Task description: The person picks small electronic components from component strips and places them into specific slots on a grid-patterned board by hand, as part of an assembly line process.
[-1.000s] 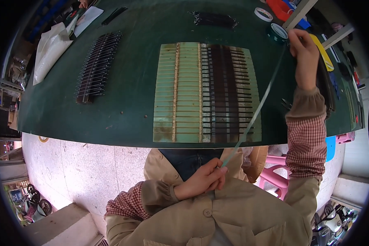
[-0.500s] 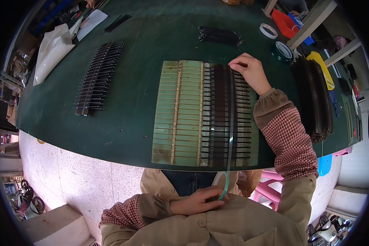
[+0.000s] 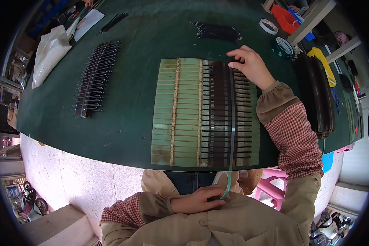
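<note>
A green slotted board [image 3: 163,106] lies at the table's front edge. Thin black cable-like pieces [image 3: 220,106] lie across its right half in rows. Down over them runs a narrow, shiny strip of tape [image 3: 233,137], reaching past the board's near edge to a roll of tape [image 3: 228,186]. My left hand [image 3: 201,199] holds that roll close to my body, below the table edge. At the board's far right corner is my right hand [image 3: 253,67], thumb and forefinger apart, with nothing seen between them; the thumb is by the tape's far end.
A banded row of black pieces [image 3: 96,78] lies to the left, and a loose black bundle [image 3: 217,32] at the back. Tape rolls [image 3: 268,26] and a red bin [image 3: 283,18] stand back right, near dark stacked strips [image 3: 315,96]. A plastic bag [image 3: 49,55] lies far left.
My right thumb and forefinger have parted from their pinch at the tape's far end, and the hand has risen slightly. My left hand stays on the roll.
</note>
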`<state>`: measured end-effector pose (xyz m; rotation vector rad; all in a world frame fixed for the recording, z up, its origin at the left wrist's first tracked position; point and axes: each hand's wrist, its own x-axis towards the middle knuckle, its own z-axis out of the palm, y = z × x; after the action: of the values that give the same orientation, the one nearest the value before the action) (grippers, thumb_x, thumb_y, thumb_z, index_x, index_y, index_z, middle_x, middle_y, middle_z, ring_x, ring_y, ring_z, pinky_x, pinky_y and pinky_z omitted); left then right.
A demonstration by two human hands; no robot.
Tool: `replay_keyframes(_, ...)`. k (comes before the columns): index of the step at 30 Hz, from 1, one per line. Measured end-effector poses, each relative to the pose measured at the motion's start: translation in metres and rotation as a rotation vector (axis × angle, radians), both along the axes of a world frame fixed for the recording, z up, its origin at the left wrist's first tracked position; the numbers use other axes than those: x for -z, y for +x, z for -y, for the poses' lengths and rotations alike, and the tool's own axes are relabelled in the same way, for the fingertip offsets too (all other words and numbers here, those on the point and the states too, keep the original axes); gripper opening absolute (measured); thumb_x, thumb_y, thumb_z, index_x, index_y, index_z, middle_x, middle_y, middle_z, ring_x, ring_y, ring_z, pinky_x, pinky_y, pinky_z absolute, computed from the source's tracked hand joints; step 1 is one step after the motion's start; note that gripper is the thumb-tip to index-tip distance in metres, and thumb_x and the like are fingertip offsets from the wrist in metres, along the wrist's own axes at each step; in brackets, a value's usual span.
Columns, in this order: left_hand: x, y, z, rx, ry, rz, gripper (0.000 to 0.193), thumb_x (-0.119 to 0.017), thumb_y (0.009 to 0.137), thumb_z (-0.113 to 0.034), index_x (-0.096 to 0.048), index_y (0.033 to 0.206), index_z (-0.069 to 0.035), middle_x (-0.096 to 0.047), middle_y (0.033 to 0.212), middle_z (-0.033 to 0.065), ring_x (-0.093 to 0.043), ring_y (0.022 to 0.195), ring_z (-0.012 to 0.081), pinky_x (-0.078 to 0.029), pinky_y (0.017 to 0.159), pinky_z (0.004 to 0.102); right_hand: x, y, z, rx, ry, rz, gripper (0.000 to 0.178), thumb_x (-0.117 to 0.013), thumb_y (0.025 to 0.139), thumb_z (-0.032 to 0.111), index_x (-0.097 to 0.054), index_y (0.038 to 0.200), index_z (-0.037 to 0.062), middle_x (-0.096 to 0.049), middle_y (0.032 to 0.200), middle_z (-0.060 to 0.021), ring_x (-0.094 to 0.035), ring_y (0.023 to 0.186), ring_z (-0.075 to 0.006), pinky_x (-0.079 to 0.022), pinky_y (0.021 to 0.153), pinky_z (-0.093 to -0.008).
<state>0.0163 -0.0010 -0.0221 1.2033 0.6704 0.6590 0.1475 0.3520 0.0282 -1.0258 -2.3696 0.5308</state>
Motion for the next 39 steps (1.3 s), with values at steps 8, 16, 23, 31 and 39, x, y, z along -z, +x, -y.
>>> replay_keyframes(8,0.0,0.0,-0.002,-0.034,0.091,-0.004,0.022,-0.061,0.095,-0.016,-0.062,0.115,-0.006,-0.06,0.104,0.007,-0.059,0.1,0.0202,-0.048,0.088,0.0302,0.008,0.011,0.027,-0.209,0.389,0.161,0.033,-0.061,0.072,-0.012,-0.068,0.102,0.0017,-0.062,0.104,-0.0084,-0.056,0.098,-0.0251,-0.049,0.083,-0.032)
replay_keyframes(16,0.001,0.002,-0.007,-0.001,0.141,-0.044,0.024,-0.062,0.095,-0.018,-0.062,0.116,-0.005,-0.063,0.102,0.0099,-0.06,0.099,0.0234,-0.049,0.088,0.0322,0.001,0.02,0.032,-0.177,0.324,0.305,0.055,-0.053,0.068,-0.015,-0.064,0.119,0.0028,-0.058,0.121,-0.0094,-0.052,0.113,-0.0275,-0.042,0.097,-0.0359)
replay_keyframes(23,-0.005,0.004,-0.01,0.009,0.136,-0.017,0.023,-0.061,0.095,-0.018,-0.062,0.114,-0.005,-0.063,0.104,0.0106,-0.061,0.098,0.0252,-0.049,0.087,0.0338,-0.003,0.023,0.04,-0.189,0.356,0.286,0.055,-0.051,0.069,-0.014,-0.064,0.12,0.0025,-0.057,0.123,-0.0102,-0.051,0.114,-0.0278,-0.039,0.1,-0.0359)
replay_keyframes(31,-0.005,0.004,-0.013,0.015,0.17,-0.01,0.023,-0.06,0.095,-0.018,-0.061,0.115,-0.005,-0.062,0.103,0.0108,-0.062,0.097,0.0265,-0.049,0.086,0.0345,-0.003,0.018,0.043,-0.189,0.36,0.342,0.054,-0.052,0.069,-0.015,-0.065,0.118,0.0035,-0.057,0.122,-0.0119,-0.05,0.116,-0.0286,-0.042,0.098,-0.0351)
replay_keyframes(39,-0.007,0.004,-0.013,0.017,0.218,-0.015,0.023,-0.061,0.094,-0.017,-0.062,0.114,-0.005,-0.063,0.1,0.0112,-0.062,0.097,0.0263,-0.049,0.085,0.0342,0.005,0.019,0.062,-0.159,0.55,0.42,0.053,-0.054,0.067,-0.015,-0.063,0.118,-0.0019,-0.056,0.122,-0.012,-0.05,0.116,-0.0295,-0.043,0.099,-0.0357)
